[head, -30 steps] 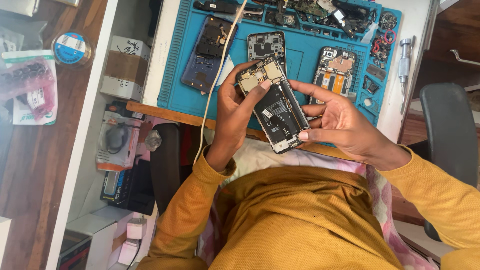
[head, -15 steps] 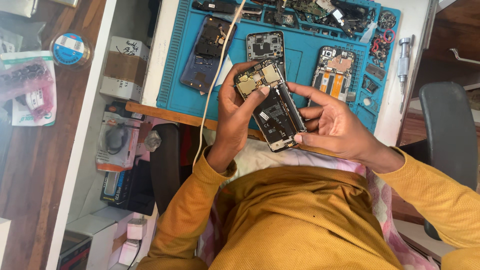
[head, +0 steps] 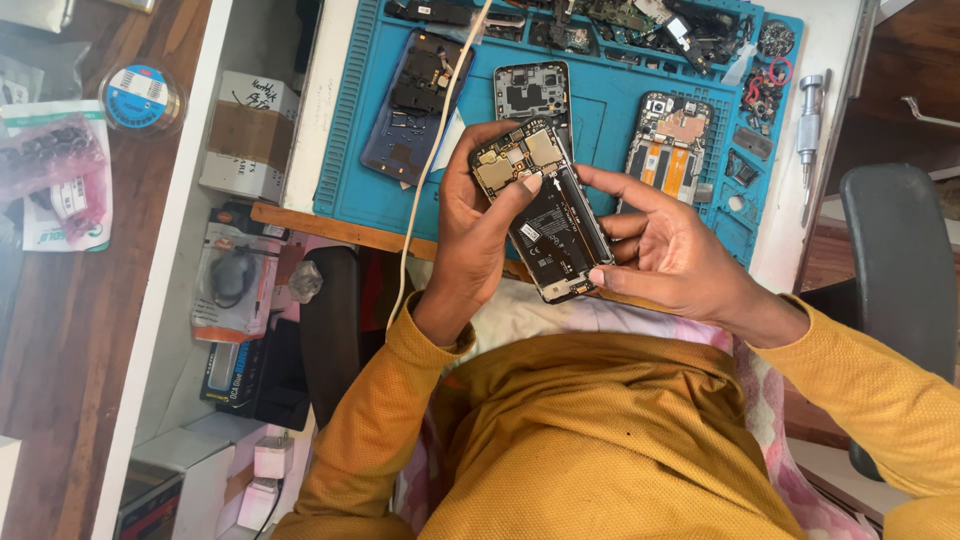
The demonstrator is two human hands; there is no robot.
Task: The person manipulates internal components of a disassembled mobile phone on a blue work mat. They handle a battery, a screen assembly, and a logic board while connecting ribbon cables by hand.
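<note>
An opened smartphone [head: 545, 215] with its back off shows a black battery and a gold circuit board at its top. My left hand [head: 480, 230] grips it from the left, thumb resting on the board. My right hand [head: 665, 250] holds its right edge and lower end, fingers against the side of the battery. The phone is held tilted above the near edge of a blue repair mat [head: 600, 110].
On the blue mat lie three other opened phone bodies [head: 415, 100] [head: 532, 92] [head: 668, 145], loose parts at the top [head: 640, 20] and a silver screwdriver [head: 808, 125] at the right. A white cable [head: 425, 180] runs down the mat. Boxes [head: 245, 135] and a tape roll [head: 143, 98] sit left; a black chair [head: 900, 270] right.
The phone has shifted slightly between my hands; my right fingers have moved from its lower end up along its right edge. My left thumb stays on the circuit board.
</note>
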